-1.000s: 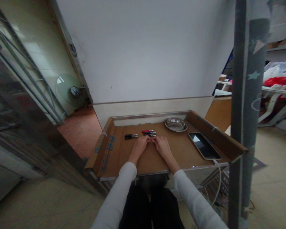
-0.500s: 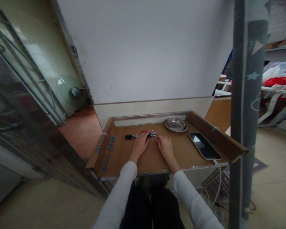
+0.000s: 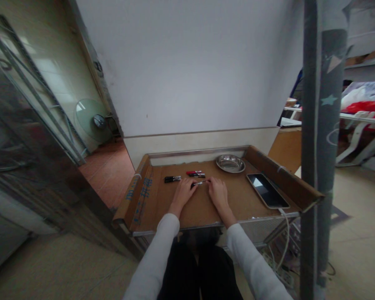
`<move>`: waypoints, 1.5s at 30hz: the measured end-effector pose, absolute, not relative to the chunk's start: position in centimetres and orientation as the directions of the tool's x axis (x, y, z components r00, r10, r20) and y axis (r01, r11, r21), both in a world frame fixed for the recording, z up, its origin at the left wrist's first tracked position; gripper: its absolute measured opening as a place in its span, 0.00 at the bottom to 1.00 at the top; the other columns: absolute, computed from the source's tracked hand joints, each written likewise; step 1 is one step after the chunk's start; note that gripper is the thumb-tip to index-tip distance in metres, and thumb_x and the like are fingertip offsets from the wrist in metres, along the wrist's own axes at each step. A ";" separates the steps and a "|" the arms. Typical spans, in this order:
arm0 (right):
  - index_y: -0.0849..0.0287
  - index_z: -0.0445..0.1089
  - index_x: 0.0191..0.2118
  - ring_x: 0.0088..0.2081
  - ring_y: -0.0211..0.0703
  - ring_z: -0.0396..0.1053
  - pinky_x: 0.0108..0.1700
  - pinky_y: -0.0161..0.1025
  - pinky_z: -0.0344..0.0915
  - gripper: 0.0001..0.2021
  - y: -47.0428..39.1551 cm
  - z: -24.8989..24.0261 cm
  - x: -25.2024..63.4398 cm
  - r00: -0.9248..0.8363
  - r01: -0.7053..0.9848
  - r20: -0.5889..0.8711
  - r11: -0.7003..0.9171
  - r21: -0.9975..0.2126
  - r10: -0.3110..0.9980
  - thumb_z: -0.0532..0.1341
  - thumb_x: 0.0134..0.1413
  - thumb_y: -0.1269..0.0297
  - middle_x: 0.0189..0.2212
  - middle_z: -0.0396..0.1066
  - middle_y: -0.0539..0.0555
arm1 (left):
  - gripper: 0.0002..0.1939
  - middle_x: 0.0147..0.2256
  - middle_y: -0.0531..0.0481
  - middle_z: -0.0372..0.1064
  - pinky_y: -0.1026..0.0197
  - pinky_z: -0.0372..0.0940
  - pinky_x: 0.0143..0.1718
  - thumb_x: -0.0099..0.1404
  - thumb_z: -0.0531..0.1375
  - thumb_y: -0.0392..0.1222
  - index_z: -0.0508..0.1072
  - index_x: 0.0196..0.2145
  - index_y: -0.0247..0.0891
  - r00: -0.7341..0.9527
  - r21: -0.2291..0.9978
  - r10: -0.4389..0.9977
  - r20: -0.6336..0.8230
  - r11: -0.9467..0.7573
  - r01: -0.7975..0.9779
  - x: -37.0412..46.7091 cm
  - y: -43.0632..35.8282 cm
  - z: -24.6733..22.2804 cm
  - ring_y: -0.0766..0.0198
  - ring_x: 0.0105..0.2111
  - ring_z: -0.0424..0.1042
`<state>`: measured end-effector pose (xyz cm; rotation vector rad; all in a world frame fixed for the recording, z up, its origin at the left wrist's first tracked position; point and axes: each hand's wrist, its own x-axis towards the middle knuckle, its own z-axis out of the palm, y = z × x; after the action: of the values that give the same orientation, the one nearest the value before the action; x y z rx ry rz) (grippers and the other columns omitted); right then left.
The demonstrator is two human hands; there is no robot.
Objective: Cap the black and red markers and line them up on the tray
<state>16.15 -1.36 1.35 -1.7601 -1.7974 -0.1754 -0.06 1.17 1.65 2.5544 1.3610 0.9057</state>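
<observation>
While my left hand (image 3: 183,192) is pinching a slim black-and-silver piece (image 3: 200,183) near its dark end, my right hand (image 3: 218,192) is closing in at its silver end, fingertips drawn together; whether they are gripping anything small, I cannot tell.

Item, in work: the one piece, lying crosswise between my two hands, low over the cardboard lining (image 3: 237,200). Its bright part is showing between my fingers; whether its ends are fully joined, I cannot tell.

Items, out of hand: one red-and-silver piece (image 3: 193,172), lying beyond my fingers; dark pieces (image 3: 196,175), lying just on the near side of the red, their exact count unclear; a black-and-silver pair (image 3: 173,179), lying side by side left of my left hand. Nothing visible is marking which of these are finished, and which are waiting.

Further out: a round metal dish (image 3: 230,163), sitting toward the far right; a phone (image 3: 268,191), lying face up nearer the right wall, with a white cable (image 3: 288,237) running from it over the near edge.
</observation>
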 end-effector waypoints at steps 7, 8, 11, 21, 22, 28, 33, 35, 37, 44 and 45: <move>0.59 0.69 0.39 0.40 0.46 0.67 0.42 0.39 0.53 0.13 -1.3 1.4 16.2 0.050 0.918 0.558 0.182 -0.352 0.829 0.47 0.62 0.66 0.36 0.73 0.57 | 0.07 0.40 0.48 0.72 0.55 0.60 0.46 0.65 0.55 0.39 0.70 0.40 0.39 0.390 0.376 0.765 0.513 -0.608 0.699 -0.4 1.3 1.5 0.59 0.42 0.68; 0.59 0.69 0.39 0.39 0.46 0.67 0.42 0.39 0.54 0.13 -1.4 1.4 16.1 0.049 0.918 0.558 0.183 -0.353 0.828 0.47 0.61 0.66 0.36 0.73 0.57 | 0.07 0.40 0.48 0.72 0.55 0.61 0.46 0.65 0.55 0.39 0.70 0.40 0.39 0.385 0.378 0.764 0.518 -0.608 0.698 -0.4 1.2 1.5 0.59 0.42 0.68; 0.60 0.68 0.43 0.39 0.46 0.68 0.42 0.39 0.57 0.14 -1.6 1.6 15.9 -0.024 0.909 0.542 0.244 -0.337 0.840 0.47 0.61 0.67 0.37 0.73 0.58 | 0.07 0.41 0.49 0.72 0.55 0.61 0.47 0.65 0.55 0.39 0.69 0.40 0.39 0.397 0.381 0.755 0.522 -0.623 0.683 -0.5 1.2 1.5 0.59 0.43 0.69; 0.62 0.29 0.66 0.64 0.42 0.46 0.61 0.45 0.50 0.31 -1.9 0.5 15.5 -0.215 0.757 0.497 0.465 -0.459 0.841 0.41 0.62 0.56 0.65 0.43 0.61 | 0.09 0.42 0.49 0.71 0.55 0.60 0.48 0.66 0.53 0.39 0.69 0.43 0.41 0.205 0.419 0.772 0.601 -0.523 0.742 -1.4 0.4 1.9 0.60 0.43 0.67; 0.63 0.30 0.66 0.64 0.43 0.45 0.61 0.46 0.49 0.31 -1.8 0.1 15.7 -0.149 0.789 0.474 0.393 -0.472 0.868 0.41 0.62 0.56 0.65 0.43 0.62 | 0.09 0.42 0.48 0.72 0.55 0.60 0.47 0.66 0.53 0.40 0.69 0.43 0.41 0.153 0.411 0.778 0.609 -0.475 0.778 -1.5 0.2 2.1 0.59 0.43 0.67; 0.67 0.43 0.65 0.65 0.50 0.42 0.63 0.50 0.46 0.30 -2.7 -1.6 16.5 -0.056 0.929 0.309 0.163 -0.333 0.950 0.42 0.62 0.55 0.65 0.41 0.63 | 0.09 0.39 0.45 0.72 0.52 0.59 0.42 0.66 0.53 0.40 0.71 0.40 0.41 -0.044 0.374 0.807 0.589 -0.223 0.900 -2.8 -0.7 1.8 0.54 0.39 0.64; 0.66 0.46 0.64 0.65 0.49 0.43 0.63 0.50 0.45 0.29 -4.0 -1.6 16.7 -0.097 0.951 0.277 0.171 -0.256 0.956 0.42 0.61 0.55 0.64 0.43 0.63 | 0.09 0.36 0.43 0.68 0.54 0.60 0.40 0.66 0.51 0.36 0.70 0.39 0.37 -0.083 0.318 0.811 0.579 -0.131 0.939 -2.8 -0.9 0.1 0.56 0.38 0.64; 0.67 0.48 0.63 0.65 0.48 0.43 0.63 0.50 0.44 0.29 -4.2 -1.4 16.6 -0.090 0.952 0.271 0.163 -0.261 0.958 0.42 0.61 0.55 0.64 0.44 0.63 | 0.09 0.36 0.43 0.66 0.55 0.61 0.40 0.65 0.50 0.35 0.70 0.39 0.36 -0.105 0.308 0.805 0.584 -0.100 0.946 -2.6 -0.7 -0.3 0.56 0.38 0.64; 0.67 0.49 0.63 0.64 0.48 0.44 0.62 0.50 0.45 0.28 -4.0 -1.3 16.6 -0.079 0.947 0.288 0.162 -0.276 0.954 0.43 0.61 0.55 0.64 0.45 0.64 | 0.09 0.36 0.42 0.65 0.54 0.62 0.41 0.65 0.50 0.33 0.69 0.38 0.35 -0.119 0.300 0.798 0.591 -0.080 0.951 -2.4 -0.4 -0.4 0.56 0.38 0.64; 0.66 0.56 0.59 0.61 0.47 0.52 0.59 0.47 0.52 0.23 -1.2 -0.4 16.1 -0.122 0.930 0.417 0.251 -0.270 0.901 0.44 0.61 0.64 0.61 0.52 0.65 | 0.08 0.39 0.40 0.62 0.52 0.60 0.45 0.63 0.50 0.29 0.65 0.39 0.32 -0.145 0.371 0.807 0.573 -0.098 0.924 -1.9 0.1 0.3 0.55 0.42 0.63; 0.64 0.57 0.58 0.60 0.47 0.54 0.57 0.46 0.53 0.22 -0.7 -0.2 16.1 -0.115 0.931 0.442 0.251 -0.265 0.890 0.45 0.60 0.65 0.61 0.53 0.64 | 0.08 0.40 0.39 0.62 0.52 0.60 0.46 0.63 0.50 0.29 0.65 0.40 0.31 -0.128 0.378 0.818 0.561 -0.116 0.918 -1.8 0.1 0.5 0.55 0.43 0.63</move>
<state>16.07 -0.74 -0.16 -1.6503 -2.0148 -0.1057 -1.78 0.11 0.48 2.1607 2.1761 1.1720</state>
